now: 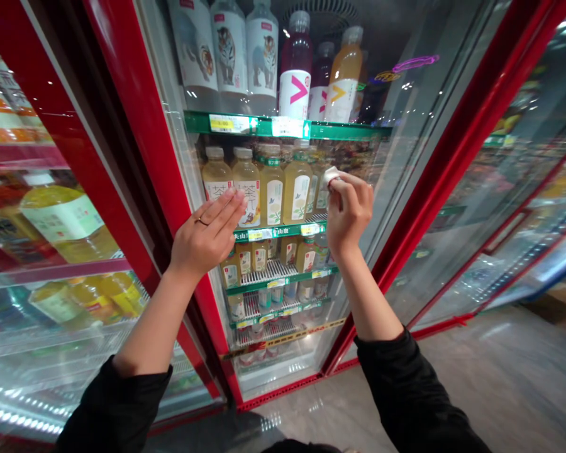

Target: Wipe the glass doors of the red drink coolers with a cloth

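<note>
My left hand lies with its fingers stretched out at the glass door of a drinks fridge, in front of pale yellow tea bottles. A ring shows on one of its fingers. Higher and to the right, my right hand is closed in a pinch on a small crumpled white tissue. That tissue is at the glass, right of the yellow bottles with white labels. Whether either palm presses on the pane is hard to tell.
A green-edged shelf holds large bottles with tiger labels and purple and orange drinks. Red door frames stand on both sides. Another fridge with yellow drink bottles is at left. Grey floor lies lower right.
</note>
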`<action>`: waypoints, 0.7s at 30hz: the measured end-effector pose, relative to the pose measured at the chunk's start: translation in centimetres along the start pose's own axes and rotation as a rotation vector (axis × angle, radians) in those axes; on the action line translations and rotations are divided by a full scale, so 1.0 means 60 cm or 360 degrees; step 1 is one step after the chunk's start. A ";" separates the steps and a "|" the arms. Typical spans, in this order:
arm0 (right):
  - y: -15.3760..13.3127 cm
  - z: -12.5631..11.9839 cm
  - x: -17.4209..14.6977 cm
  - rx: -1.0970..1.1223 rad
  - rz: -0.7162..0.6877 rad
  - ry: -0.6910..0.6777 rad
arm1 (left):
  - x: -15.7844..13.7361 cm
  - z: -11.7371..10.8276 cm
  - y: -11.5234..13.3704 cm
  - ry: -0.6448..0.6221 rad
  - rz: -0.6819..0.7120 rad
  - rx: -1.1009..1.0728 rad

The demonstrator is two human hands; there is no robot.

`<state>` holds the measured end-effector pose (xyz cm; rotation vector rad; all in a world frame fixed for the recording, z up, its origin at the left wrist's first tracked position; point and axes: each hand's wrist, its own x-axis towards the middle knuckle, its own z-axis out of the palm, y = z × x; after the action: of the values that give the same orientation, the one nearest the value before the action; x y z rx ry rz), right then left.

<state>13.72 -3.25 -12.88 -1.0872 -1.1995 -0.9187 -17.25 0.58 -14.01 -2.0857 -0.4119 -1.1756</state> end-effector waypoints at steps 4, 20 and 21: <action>-0.036 0.006 -0.063 0.0184 -0.0132 0.0005 | -0.001 0.002 0.005 0.0064 0.0032 0.0136; -0.060 0.025 -0.084 0.0180 -0.0184 -0.0101 | -0.030 0.009 0.017 0.0227 -0.0180 0.0211; -0.067 0.029 -0.080 0.0191 -0.0218 -0.0162 | -0.029 0.009 0.017 0.0242 -0.0167 0.0219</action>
<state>8.72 -2.63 -16.98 -0.9743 -1.4093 -0.8922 -17.29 0.37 -16.07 -1.8620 -0.5200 -1.3190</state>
